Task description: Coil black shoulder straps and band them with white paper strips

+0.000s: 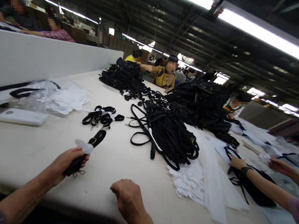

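Our left hand [66, 162] is closed firmly around a folded black webbing strap [75, 165], with a small gold-coloured buckle [93, 141] and a white paper-like tab [84, 146] sticking out above the fist and a little metal clip [78, 173] hanging below it. Our right hand [127, 197] rests on the cream-coloured surface [98, 184], its fingers curled in and nothing visible in its grip. Ahead of us lie a few short black straps banded with white paper [101, 118], a large tangled coil of black straps [168, 136] on stacked white scalloped paper sheets [188, 181], and, off to our left, a white rectangular power bank [21, 116] beside a clear plastic bag [40, 93]. Two heaps of black bags [200, 98] rise farther along the surface. At our right, a co-worker's hand wearing a black wristband [237, 162] presses on a black bag [253, 184], and that co-worker's other hand [282, 166] is nearby. Across the surface, a person in a mustard top [163, 76] stretches an arm over the far heap.
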The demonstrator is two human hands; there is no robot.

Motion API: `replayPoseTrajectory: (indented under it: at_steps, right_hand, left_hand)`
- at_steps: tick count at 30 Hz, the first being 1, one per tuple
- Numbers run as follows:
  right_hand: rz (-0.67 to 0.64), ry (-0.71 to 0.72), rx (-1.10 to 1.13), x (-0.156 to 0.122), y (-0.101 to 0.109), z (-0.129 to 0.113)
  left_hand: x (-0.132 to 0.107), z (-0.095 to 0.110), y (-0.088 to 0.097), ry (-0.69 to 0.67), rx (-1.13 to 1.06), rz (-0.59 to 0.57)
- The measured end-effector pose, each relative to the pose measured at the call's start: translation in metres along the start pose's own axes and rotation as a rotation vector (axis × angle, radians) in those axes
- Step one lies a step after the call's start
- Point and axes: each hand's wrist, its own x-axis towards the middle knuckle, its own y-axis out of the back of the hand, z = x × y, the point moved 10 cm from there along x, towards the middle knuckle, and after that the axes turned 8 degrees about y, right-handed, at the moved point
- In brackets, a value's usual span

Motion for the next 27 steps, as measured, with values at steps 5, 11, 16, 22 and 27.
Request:
replayPoseTrajectory:
  at_steps: [5, 11, 16, 22, 27]
  right_hand:
    - [0.18, -0.532, 0.561, 0.002, 0.007, 0.041]
    - [-0.024, -0.723, 0.99, 0.028, -0.046, 0.02]
    - [0.078, -0.671, 1.021, 0.023, -0.051, 0.016]
    - [0.076, -0.576, 0.986, 0.012, -0.03, 0.005]
    - [0.037, -0.489, 0.944, 0.004, -0.023, -0.007]
  left_hand:
    - [-0.011, 0.016, -0.01, -0.067, 0.203, -0.031]
    - [-0.04, 0.029, -0.051, -0.503, 0.779, 0.089]
    - [-0.042, 0.011, -0.06, -0.504, 0.776, -0.038]
    - [-0.046, -0.019, -0.071, -0.13, 0.279, -0.403]
    - [-0.078, -0.048, -0.101, 0.208, -0.214, -0.587]
